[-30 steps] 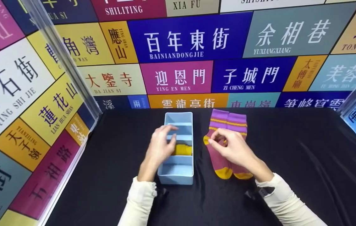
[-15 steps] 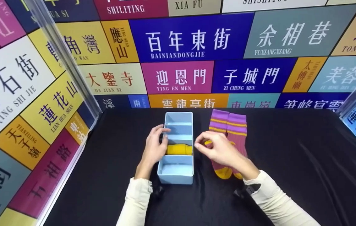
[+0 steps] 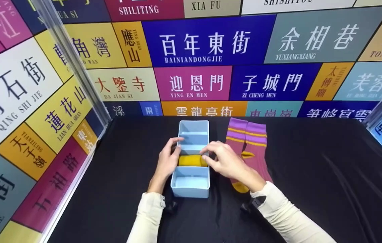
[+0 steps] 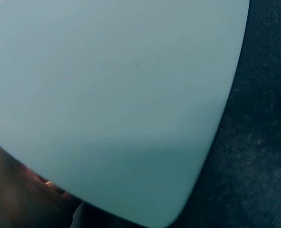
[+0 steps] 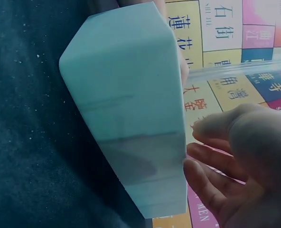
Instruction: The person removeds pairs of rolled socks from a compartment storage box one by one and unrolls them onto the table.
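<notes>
A light blue divided box (image 3: 190, 193) stands on the black cloth in the head view. In one of its compartments lies a yellow rolled bundle of sock-like fabric (image 3: 189, 160). My left hand (image 3: 166, 158) is at the box's left side, fingertips at the rim by the dividers. Over the right rim, my right hand (image 3: 229, 162) has its thumb and fingers slightly bent, tips close by the yellow bundle's right end. The right wrist view shows these fingertips at the upper edge of the box wall (image 5: 131, 85). The box's outside (image 4: 121, 95) fills most of the left wrist view.
Right of the box lies a flat pair of pink and purple socks (image 3: 256, 158) with yellow stripes, partly behind the right forearm. The black cloth (image 3: 319, 189) covers the table. Panels with colourful lettering (image 3: 207, 44) rise behind and on both sides.
My right hand has moved left from above the pink socks to the box's right rim. The left hand has drawn back slightly to the left rim, uncovering the yellow bundle.
</notes>
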### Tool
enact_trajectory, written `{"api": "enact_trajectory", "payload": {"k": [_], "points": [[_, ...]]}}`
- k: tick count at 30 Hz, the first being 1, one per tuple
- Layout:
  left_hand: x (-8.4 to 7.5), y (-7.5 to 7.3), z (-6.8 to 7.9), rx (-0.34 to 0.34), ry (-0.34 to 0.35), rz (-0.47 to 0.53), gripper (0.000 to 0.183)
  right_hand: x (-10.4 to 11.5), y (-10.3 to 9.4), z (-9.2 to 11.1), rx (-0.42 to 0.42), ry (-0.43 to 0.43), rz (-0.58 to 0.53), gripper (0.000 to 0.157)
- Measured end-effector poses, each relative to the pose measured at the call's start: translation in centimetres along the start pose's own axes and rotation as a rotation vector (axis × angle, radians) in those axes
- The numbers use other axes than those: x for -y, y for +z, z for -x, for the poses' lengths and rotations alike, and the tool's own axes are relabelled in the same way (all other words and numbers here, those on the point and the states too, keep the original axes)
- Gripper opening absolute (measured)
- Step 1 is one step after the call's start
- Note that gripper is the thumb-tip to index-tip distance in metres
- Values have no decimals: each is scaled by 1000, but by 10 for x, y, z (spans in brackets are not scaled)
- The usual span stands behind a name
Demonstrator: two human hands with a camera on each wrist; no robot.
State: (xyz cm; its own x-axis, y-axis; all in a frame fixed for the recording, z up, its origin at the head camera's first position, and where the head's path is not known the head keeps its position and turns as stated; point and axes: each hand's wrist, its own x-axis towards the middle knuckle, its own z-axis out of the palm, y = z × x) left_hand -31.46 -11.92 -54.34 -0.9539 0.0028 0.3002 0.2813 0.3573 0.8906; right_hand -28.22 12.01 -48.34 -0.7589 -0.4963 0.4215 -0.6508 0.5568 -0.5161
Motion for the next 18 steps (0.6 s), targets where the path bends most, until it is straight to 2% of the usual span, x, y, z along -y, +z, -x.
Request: {"api": "enact_trajectory", "payload": {"k": [3, 10, 18], "points": [[-1, 0, 0, 6, -13, 5, 28, 1, 3, -4, 10, 4, 23, 14], [-1, 0, 0, 14, -11, -16, 29, 2, 18, -13, 67, 15, 219, 15], [-2, -1, 0, 31, -14, -24, 28, 5, 14, -27, 204, 75, 234, 32]]}}
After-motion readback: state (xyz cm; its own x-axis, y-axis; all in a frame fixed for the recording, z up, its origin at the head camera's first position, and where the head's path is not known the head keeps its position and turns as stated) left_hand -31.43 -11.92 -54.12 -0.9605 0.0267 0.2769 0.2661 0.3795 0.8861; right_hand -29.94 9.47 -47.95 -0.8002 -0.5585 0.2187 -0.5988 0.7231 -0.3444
